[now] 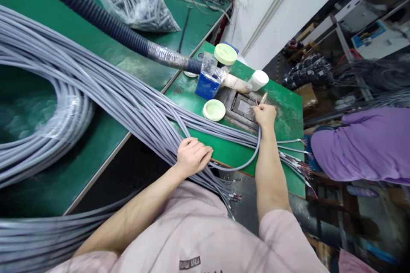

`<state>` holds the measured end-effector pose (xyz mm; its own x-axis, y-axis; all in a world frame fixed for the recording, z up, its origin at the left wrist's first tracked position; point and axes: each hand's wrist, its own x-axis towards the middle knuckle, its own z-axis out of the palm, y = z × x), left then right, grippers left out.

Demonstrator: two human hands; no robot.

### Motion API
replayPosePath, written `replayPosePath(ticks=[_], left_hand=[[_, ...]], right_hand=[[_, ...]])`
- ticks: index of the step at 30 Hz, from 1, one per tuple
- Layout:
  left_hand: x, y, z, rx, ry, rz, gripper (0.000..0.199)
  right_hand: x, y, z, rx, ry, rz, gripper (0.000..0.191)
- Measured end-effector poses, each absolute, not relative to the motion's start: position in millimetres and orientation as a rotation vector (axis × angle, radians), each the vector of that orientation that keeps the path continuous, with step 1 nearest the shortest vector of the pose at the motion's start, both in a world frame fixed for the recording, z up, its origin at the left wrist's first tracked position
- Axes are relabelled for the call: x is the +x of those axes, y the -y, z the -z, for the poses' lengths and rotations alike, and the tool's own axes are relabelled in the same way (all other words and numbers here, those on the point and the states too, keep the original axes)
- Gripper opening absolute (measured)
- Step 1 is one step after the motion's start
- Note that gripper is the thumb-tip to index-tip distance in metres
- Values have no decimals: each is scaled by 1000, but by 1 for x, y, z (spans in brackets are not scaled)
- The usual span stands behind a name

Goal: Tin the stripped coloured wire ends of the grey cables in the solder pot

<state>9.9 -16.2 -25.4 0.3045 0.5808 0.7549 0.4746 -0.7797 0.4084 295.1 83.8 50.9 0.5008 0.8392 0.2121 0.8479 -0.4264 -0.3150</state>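
Observation:
My right hand [265, 116] is closed in a pinch on the end of a grey cable [249, 163]. Thin stripped wires stick out past its fingertips, over a solder pot [246, 106] with a silvery square surface in a dark frame. From that hand the cable loops down and back toward my left hand [194, 155]. The left fingers are curled over the long bundle of grey cables [144, 106]; exactly how many they grip is hidden. Bare coloured wire ends [299, 166] of the bundle hang over the green bench's right edge.
A black corrugated hose [105, 23] reaches a pale nozzle [237, 82] beside a blue box [207, 85]. Close by are a pale green lid [214, 110], a green-topped jar [226, 54] and a white cup [259, 79]. A person in a purple top [361, 145] is at the right.

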Motion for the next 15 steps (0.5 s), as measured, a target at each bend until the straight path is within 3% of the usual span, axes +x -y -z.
replayPosePath(ticks=[7,12,15], left_hand=[[11,18,15,2351,-1030,-1435,5],[18,30,-7,1881,-987,-1393,4],[28,36,-13,1494,-814,-1293,22]], right_hand=[[256,-23,-72,-1773,1209,-511,26],[202,32,-59,-1389,947,-947,29],[174,51,-52,-1294,851,-1066,31]])
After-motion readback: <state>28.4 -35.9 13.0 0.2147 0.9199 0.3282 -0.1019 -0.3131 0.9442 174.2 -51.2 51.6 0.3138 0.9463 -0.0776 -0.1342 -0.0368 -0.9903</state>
